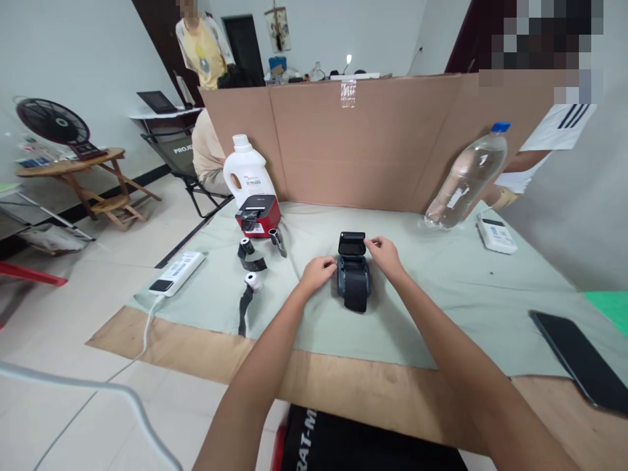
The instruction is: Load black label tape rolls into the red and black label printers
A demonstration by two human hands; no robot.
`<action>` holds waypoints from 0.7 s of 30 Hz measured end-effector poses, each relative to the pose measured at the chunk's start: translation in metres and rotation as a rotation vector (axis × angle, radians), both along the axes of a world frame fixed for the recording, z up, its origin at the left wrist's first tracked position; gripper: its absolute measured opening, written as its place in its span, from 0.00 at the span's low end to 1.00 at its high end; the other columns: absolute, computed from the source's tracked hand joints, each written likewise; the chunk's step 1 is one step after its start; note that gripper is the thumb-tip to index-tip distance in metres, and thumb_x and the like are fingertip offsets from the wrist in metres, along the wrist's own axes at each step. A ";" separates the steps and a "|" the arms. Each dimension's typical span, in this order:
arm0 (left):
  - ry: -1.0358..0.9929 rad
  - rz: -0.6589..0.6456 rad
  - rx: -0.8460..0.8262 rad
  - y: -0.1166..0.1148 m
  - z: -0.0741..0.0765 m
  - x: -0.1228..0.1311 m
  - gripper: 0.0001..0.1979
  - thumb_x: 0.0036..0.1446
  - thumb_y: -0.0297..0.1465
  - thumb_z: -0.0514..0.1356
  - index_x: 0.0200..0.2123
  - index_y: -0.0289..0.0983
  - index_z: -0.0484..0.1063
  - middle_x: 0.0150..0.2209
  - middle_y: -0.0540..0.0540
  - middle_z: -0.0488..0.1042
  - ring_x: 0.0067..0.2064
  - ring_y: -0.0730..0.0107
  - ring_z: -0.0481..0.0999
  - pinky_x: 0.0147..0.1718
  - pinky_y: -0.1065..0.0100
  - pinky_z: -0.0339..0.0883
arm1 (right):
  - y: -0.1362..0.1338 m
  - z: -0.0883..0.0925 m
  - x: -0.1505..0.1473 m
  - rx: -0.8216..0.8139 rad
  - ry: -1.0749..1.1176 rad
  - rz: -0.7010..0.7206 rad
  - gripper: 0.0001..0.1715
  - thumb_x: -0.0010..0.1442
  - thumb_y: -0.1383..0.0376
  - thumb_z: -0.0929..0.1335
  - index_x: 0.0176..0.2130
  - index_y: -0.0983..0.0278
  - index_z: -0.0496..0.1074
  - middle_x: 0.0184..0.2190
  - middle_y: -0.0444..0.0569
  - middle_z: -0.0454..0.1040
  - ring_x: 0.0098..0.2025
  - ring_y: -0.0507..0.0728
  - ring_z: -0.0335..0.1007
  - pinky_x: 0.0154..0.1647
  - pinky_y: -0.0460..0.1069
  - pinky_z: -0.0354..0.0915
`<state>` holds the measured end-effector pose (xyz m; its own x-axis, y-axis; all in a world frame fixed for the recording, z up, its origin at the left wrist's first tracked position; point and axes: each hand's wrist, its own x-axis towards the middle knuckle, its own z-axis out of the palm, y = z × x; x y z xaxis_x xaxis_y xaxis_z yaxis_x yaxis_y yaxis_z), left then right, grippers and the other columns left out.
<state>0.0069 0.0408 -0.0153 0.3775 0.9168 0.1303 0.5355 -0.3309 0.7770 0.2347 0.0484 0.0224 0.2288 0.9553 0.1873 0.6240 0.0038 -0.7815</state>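
A small dark label printer [346, 278] stands on the green cloth in front of me. Its black lid [352, 243] is raised at the far side. A strip of black label roll [356, 288] hangs over the near side of the body. My left hand [318, 273], fingers curled, is at the printer's left side. With thumb and finger closed, my right hand [385, 255] grips the lid's right edge. To the left lie two label rolls with black tails, a farther one [252, 264] and a nearer one [252, 282].
A red and black printer [267, 216] stands before a white jug [248, 170]. Cardboard [348, 144] walls the table's back. A large bottle [466, 176] leans at the right, near a white power bank [496, 234]. A phone [579, 356] lies front right, a power strip [177, 273] left.
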 end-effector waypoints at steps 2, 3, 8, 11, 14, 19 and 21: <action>0.001 0.000 0.003 0.001 0.000 0.000 0.10 0.55 0.32 0.53 0.26 0.38 0.73 0.26 0.50 0.74 0.32 0.68 0.71 0.34 0.70 0.62 | -0.007 0.004 0.003 0.029 -0.135 0.069 0.17 0.57 0.54 0.68 0.35 0.64 0.79 0.29 0.49 0.74 0.34 0.57 0.69 0.41 0.51 0.65; 0.002 0.001 0.004 0.001 0.000 0.000 0.10 0.55 0.32 0.53 0.26 0.38 0.72 0.26 0.50 0.74 0.32 0.68 0.71 0.34 0.70 0.61 | -0.009 0.006 0.003 0.019 -0.219 0.143 0.14 0.55 0.56 0.69 0.34 0.63 0.80 0.30 0.49 0.74 0.34 0.58 0.70 0.42 0.52 0.65; 0.010 0.017 0.004 0.000 0.001 0.001 0.11 0.56 0.32 0.54 0.27 0.38 0.74 0.26 0.51 0.74 0.32 0.68 0.71 0.33 0.70 0.61 | -0.001 0.007 -0.012 -0.197 -0.440 0.306 0.08 0.44 0.58 0.76 0.28 0.58 0.81 0.33 0.50 0.75 0.40 0.61 0.72 0.45 0.54 0.67; 0.021 0.029 0.007 -0.002 0.003 0.001 0.11 0.57 0.32 0.54 0.28 0.38 0.76 0.27 0.50 0.75 0.33 0.68 0.71 0.34 0.70 0.62 | 0.006 0.009 -0.021 -0.219 -0.463 0.289 0.11 0.42 0.57 0.77 0.26 0.59 0.79 0.33 0.52 0.75 0.40 0.62 0.72 0.45 0.56 0.68; 0.034 0.037 0.020 -0.002 0.004 0.001 0.12 0.57 0.32 0.54 0.29 0.38 0.77 0.28 0.50 0.77 0.33 0.67 0.72 0.35 0.70 0.62 | 0.005 0.025 -0.018 -0.208 -0.479 0.286 0.09 0.42 0.61 0.77 0.27 0.61 0.78 0.33 0.54 0.74 0.39 0.63 0.72 0.45 0.57 0.68; 0.057 0.056 0.024 0.000 0.001 0.001 0.12 0.60 0.36 0.57 0.34 0.37 0.80 0.35 0.45 0.81 0.39 0.61 0.77 0.39 0.67 0.65 | -0.007 0.079 -0.033 -0.038 -0.174 0.378 0.14 0.59 0.62 0.65 0.42 0.64 0.77 0.30 0.50 0.76 0.31 0.57 0.71 0.36 0.52 0.67; 0.057 0.108 0.029 0.001 -0.001 0.002 0.12 0.60 0.37 0.60 0.38 0.37 0.80 0.39 0.43 0.82 0.44 0.55 0.78 0.42 0.65 0.67 | -0.010 0.098 -0.063 0.075 -0.082 0.391 0.18 0.64 0.61 0.61 0.47 0.63 0.74 0.32 0.49 0.76 0.32 0.57 0.71 0.37 0.52 0.67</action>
